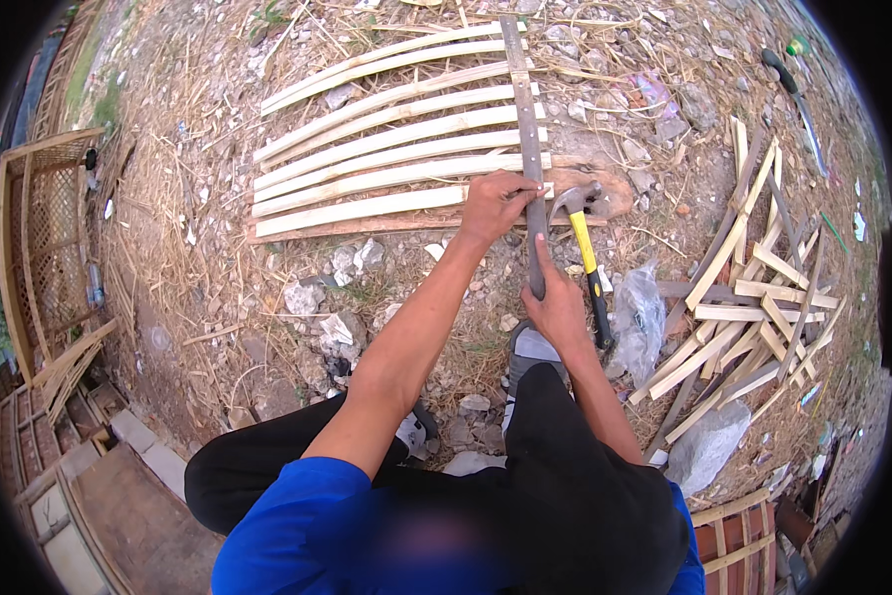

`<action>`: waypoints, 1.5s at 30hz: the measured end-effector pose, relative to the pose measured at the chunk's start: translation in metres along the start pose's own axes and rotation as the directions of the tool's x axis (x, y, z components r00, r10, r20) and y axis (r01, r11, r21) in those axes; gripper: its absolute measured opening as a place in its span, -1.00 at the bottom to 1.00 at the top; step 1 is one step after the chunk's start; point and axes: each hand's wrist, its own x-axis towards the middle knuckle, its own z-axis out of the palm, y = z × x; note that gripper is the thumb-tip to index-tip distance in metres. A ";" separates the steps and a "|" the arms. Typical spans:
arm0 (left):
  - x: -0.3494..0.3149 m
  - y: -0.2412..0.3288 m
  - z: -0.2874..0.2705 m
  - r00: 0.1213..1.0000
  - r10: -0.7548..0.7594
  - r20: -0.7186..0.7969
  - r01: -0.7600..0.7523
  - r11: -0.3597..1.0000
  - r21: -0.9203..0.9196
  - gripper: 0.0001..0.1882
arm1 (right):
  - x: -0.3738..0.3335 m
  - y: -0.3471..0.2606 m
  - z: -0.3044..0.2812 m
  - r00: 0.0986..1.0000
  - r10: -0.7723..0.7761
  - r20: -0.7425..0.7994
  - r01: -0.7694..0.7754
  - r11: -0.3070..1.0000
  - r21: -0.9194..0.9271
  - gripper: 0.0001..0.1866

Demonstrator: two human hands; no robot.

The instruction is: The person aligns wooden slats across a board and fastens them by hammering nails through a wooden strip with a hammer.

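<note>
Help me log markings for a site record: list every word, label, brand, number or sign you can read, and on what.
None can be read here.
Hammer: no readable lettering.
Clear plastic bag: any print is too blurred to read.
Dark strip, pale slats: no readable marks.

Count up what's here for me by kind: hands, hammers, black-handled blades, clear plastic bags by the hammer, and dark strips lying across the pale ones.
Hands: 2, left hand and right hand
Hammer: 1
Black-handled blade: 1
Clear plastic bag: 1
Dark strip across the pale strips: 1
Total: 6
</note>
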 end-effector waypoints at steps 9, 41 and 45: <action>-0.001 0.001 -0.001 0.999 -0.039 -0.003 0.039 0.998 -0.045 -0.89 | 0.001 -0.004 -0.001 0.999 0.040 0.034 -0.039 0.999 -0.008 -0.12; -0.006 -0.013 -0.022 1.000 0.015 -0.023 -0.015 1.000 0.024 -0.89 | 0.018 -0.036 -0.046 0.978 0.102 -0.183 -0.094 0.994 0.055 -0.66; -0.006 -0.014 -0.022 0.998 0.063 -0.018 -0.062 0.997 0.040 -0.88 | 0.014 -0.041 -0.039 0.978 0.180 -0.102 -0.185 0.982 -0.033 -0.68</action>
